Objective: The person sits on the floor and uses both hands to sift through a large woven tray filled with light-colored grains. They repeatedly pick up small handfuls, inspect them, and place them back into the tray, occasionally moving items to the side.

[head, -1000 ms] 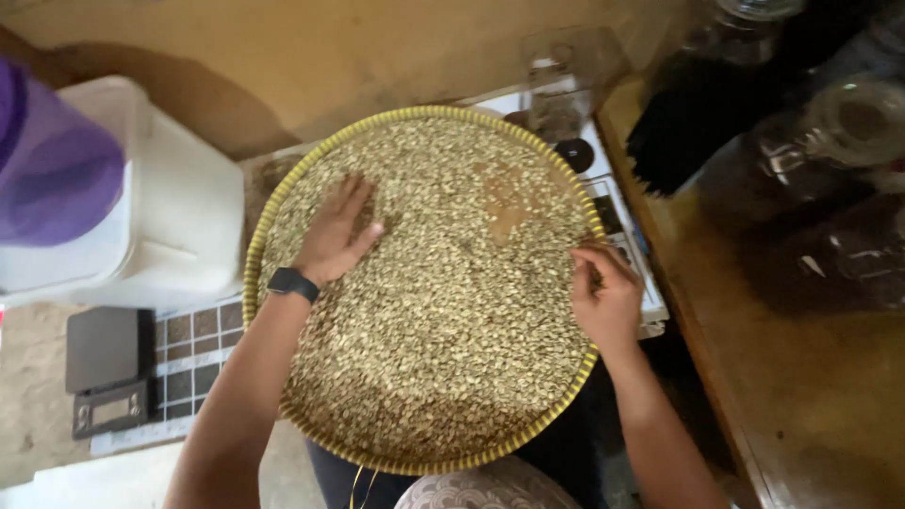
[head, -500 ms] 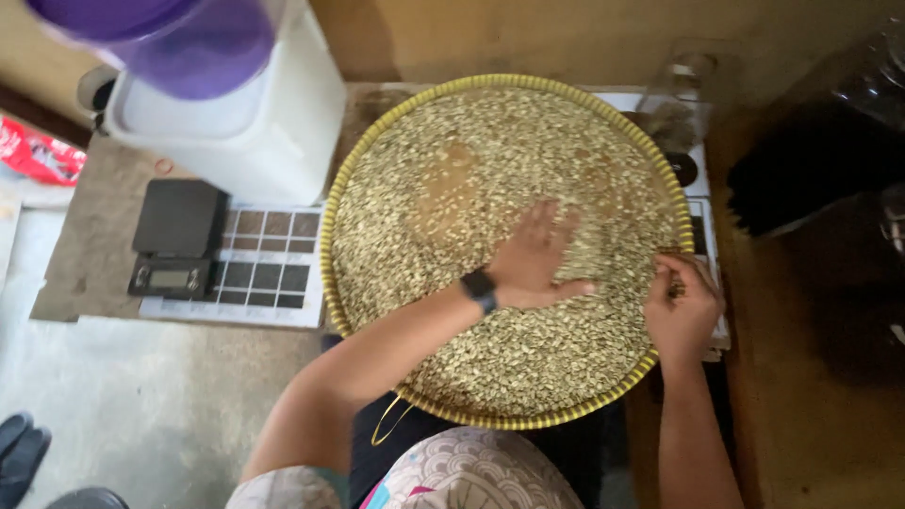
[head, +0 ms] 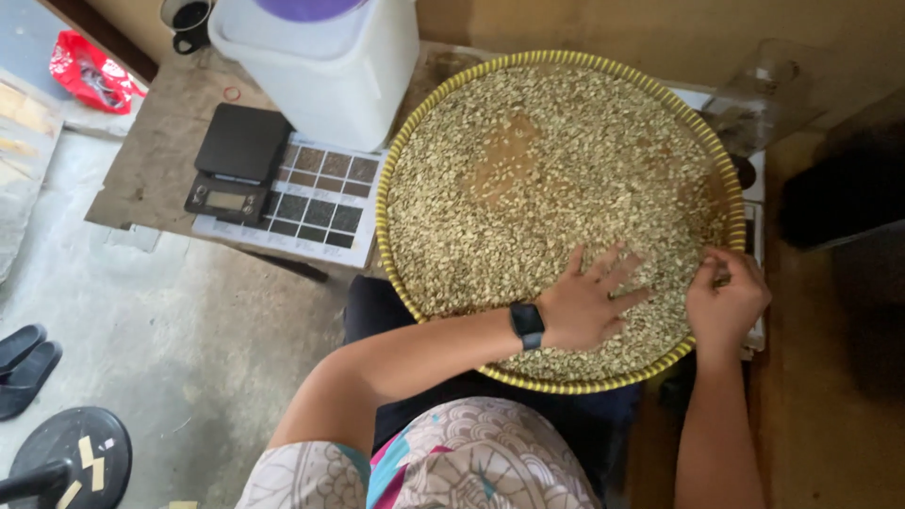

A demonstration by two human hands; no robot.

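Grey concrete floor (head: 141, 311), low brown board (head: 156, 160) as work surface.
Item 1: round woven tray (head: 443, 99), yellow rim, on person's lap; filled w/ pale green beans (head: 566, 170), bare patch upper centre.
Item 2: left hand (head: 589, 306), black watch (head: 527, 325) on wrist; flat on beans, fingers spread. Since 0.5 s ago: slid lower on the tray, closer to right hand.
Item 3: right hand (head: 726, 302) at tray's right edge, fingertips pinched together on beans.
Item 4: white bin (head: 320, 71), contents unseen.
Item 5: black scale (head: 236, 160) on colour-swatch card (head: 320, 203).
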